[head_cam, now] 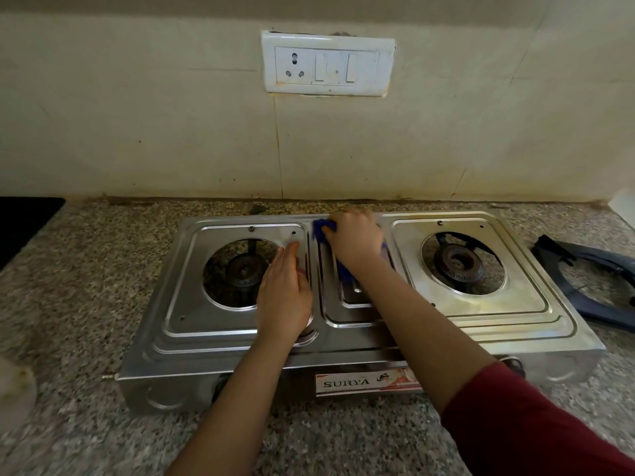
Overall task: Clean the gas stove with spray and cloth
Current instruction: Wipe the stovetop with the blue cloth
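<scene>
A two-burner steel gas stove (515, 321) sits on the speckled granite counter, its pan supports taken off. My right hand (355, 237) presses a blue cloth (323, 230) onto the stove's middle panel near the back edge. The cloth shows as a blue bunch beside my fingers and a strip under my wrist. My left hand (283, 290) lies flat, palm down, on the stove top beside the left burner (242, 267). The right burner (458, 262) is uncovered. No spray bottle is in view.
A dark pan support (591, 280) lies on the counter right of the stove. A black surface (20, 225) is at the far left. A pale round object (15, 386) sits at the left edge. A wall socket (328, 65) is above.
</scene>
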